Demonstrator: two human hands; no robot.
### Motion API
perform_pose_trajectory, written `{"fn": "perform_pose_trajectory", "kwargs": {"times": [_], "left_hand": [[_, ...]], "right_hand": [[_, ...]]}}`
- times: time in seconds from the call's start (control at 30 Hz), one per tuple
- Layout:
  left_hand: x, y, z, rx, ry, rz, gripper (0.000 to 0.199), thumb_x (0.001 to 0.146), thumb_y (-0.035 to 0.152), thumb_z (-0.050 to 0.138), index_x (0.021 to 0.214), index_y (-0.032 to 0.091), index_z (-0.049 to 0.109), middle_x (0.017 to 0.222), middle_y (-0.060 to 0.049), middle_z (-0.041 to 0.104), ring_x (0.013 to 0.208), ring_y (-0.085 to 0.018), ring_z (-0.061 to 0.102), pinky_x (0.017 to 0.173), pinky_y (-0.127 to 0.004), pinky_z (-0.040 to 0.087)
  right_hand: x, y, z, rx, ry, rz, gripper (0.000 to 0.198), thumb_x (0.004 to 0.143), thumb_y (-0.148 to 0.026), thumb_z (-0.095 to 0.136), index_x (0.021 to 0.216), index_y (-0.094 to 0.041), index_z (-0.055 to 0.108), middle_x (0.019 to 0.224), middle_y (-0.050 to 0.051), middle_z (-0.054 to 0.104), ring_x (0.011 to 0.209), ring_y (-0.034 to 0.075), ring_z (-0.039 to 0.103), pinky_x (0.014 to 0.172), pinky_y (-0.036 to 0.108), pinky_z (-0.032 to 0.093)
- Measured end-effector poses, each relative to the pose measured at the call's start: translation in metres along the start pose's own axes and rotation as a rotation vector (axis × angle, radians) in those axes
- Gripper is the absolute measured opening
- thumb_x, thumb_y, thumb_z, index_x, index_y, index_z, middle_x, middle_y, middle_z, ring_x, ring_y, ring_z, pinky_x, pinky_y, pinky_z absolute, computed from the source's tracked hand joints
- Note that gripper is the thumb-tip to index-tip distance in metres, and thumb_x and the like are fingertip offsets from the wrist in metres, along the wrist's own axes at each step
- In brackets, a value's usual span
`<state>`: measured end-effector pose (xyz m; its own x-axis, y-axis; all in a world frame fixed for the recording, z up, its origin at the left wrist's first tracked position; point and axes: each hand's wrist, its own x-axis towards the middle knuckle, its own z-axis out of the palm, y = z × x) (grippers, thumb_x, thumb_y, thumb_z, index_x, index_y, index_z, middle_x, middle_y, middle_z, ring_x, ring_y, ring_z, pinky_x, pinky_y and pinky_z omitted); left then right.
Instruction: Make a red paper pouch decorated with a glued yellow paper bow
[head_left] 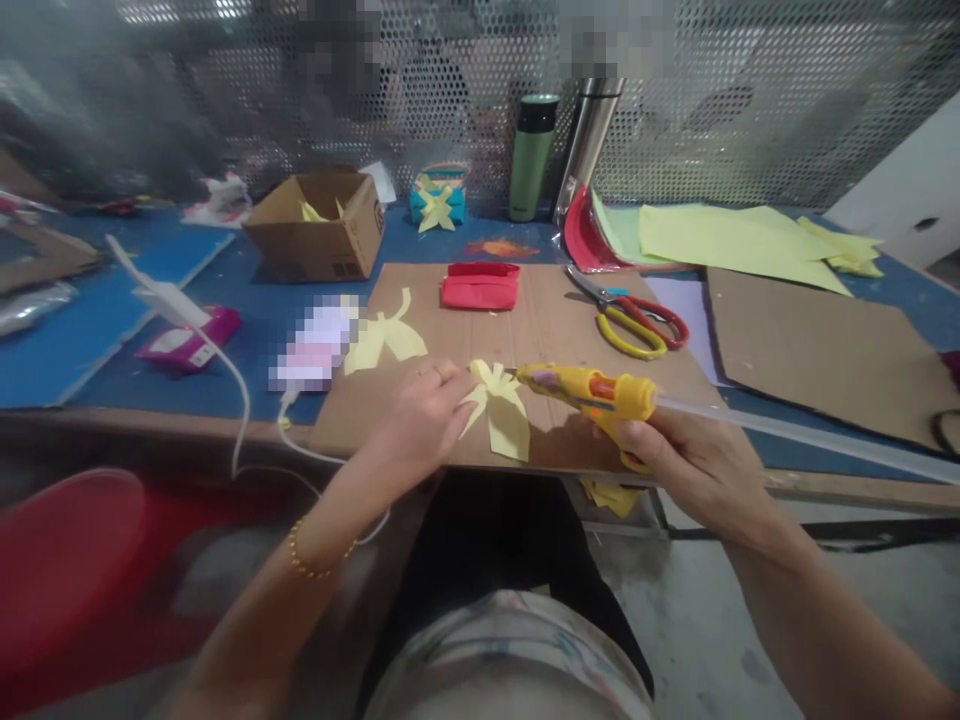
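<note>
My right hand [686, 465] is wrapped round a yellow hot glue gun [589, 388], and a long clear glue stick [795, 432] runs out of its back. The gun's nozzle points left, at the top of a pale yellow paper cutout [508, 420] with petal-like strips. My left hand [424, 415] pinches that cutout at its left edge, over the cardboard sheet [555, 310]. A second pale yellow cutout [386, 342] lies just beyond my left hand. Farther back on the cardboard sits a small red folded pouch-like piece [480, 287].
Scissors [630, 318] with red and yellow handles lie right of centre. Behind stand a cardboard box [319, 225], a small blue basket [437, 205], a green bottle [532, 160] and a steel flask [589, 140]. White cables [244, 390] cross the left side. Yellow sheets [735, 240] lie right.
</note>
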<state>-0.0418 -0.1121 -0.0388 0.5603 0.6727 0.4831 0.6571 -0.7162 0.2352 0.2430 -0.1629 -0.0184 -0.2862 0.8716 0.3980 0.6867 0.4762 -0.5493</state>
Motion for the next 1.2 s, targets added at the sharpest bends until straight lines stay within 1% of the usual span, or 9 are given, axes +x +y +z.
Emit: {"fn": "perform_pose_trajectory", "kwargs": {"times": [0.2,0.3,0.4,0.6,0.73,0.8,0.93,1.07,1.2], "left_hand": [[-0.027,-0.007,-0.029,0.027,-0.102,0.015,0.035,0.099,0.036,0.067,0.129,0.017,0.068,0.134,-0.013,0.069,0.126,-0.031,0.062,0.108,-0.049,0.048],[-0.039,-0.01,-0.032,0.042,-0.142,0.044,0.039,0.101,0.037,0.066,0.134,0.018,0.064,0.14,-0.014,0.068,0.134,-0.031,0.06,0.114,-0.052,0.043],[-0.044,-0.004,-0.026,0.079,-0.118,0.045,0.038,0.102,0.034,0.064,0.136,0.017,0.062,0.141,-0.016,0.067,0.135,-0.032,0.059,0.114,-0.053,0.041],[-0.037,0.023,-0.012,0.241,-0.115,0.05,0.042,0.1,0.037,0.065,0.133,0.01,0.066,0.128,-0.022,0.069,0.12,-0.037,0.063,0.103,-0.055,0.047],[-0.033,0.032,-0.008,0.272,-0.095,0.074,0.052,0.1,0.039,0.065,0.144,0.012,0.06,0.122,-0.021,0.07,0.111,-0.035,0.065,0.101,-0.053,0.047],[-0.033,0.03,-0.008,0.254,-0.068,0.062,0.058,0.1,0.038,0.065,0.151,0.013,0.053,0.128,-0.021,0.069,0.114,-0.035,0.066,0.103,-0.052,0.046],[-0.034,0.018,-0.012,0.156,-0.083,0.053,0.066,0.1,0.035,0.065,0.159,0.016,0.04,0.148,-0.021,0.062,0.138,-0.034,0.058,0.116,-0.053,0.04],[-0.036,0.008,-0.013,0.08,-0.102,0.11,0.055,0.098,0.028,0.069,0.149,0.017,0.052,0.143,-0.018,0.068,0.143,-0.034,0.056,0.119,-0.057,0.039],[-0.034,0.008,-0.012,0.029,-0.076,0.093,0.041,0.096,0.029,0.072,0.135,0.018,0.065,0.133,-0.016,0.073,0.14,-0.035,0.059,0.117,-0.059,0.041]], "right_hand": [[-0.006,0.017,-0.001,0.013,0.049,0.089,0.066,0.104,-0.068,0.037,0.069,-0.021,0.067,0.056,0.001,0.058,0.049,0.016,0.054,0.048,0.029,0.04],[-0.008,0.024,-0.004,-0.038,0.126,0.132,0.072,0.101,-0.075,0.036,0.068,-0.019,0.069,0.057,0.004,0.062,0.046,0.016,0.056,0.044,0.028,0.037],[-0.006,0.027,-0.01,-0.022,0.175,0.126,0.073,0.1,-0.076,0.037,0.07,-0.019,0.072,0.056,0.004,0.063,0.046,0.017,0.055,0.044,0.028,0.039],[0.006,0.038,-0.025,-0.091,0.244,0.064,0.062,0.101,-0.069,0.042,0.082,-0.02,0.077,0.064,0.007,0.066,0.057,0.022,0.059,0.061,0.035,0.05],[0.008,0.049,-0.029,-0.143,0.231,0.068,0.058,0.101,-0.064,0.042,0.083,-0.021,0.077,0.06,0.005,0.061,0.052,0.021,0.053,0.069,0.041,0.053],[0.007,0.051,-0.029,-0.153,0.224,0.068,0.057,0.101,-0.063,0.041,0.084,-0.022,0.077,0.061,0.005,0.06,0.056,0.023,0.055,0.071,0.042,0.053],[0.008,0.046,-0.027,-0.141,0.192,0.018,0.049,0.103,-0.056,0.042,0.08,-0.024,0.07,0.071,0.007,0.064,0.07,0.026,0.062,0.074,0.041,0.054],[0.012,0.042,-0.025,-0.119,0.151,-0.084,0.033,0.102,-0.04,0.046,0.078,-0.024,0.062,0.081,0.009,0.068,0.079,0.026,0.064,0.075,0.04,0.052],[0.012,0.045,-0.025,-0.134,0.148,-0.101,0.029,0.102,-0.036,0.046,0.08,-0.025,0.062,0.084,0.009,0.069,0.083,0.026,0.066,0.074,0.039,0.051]]}}
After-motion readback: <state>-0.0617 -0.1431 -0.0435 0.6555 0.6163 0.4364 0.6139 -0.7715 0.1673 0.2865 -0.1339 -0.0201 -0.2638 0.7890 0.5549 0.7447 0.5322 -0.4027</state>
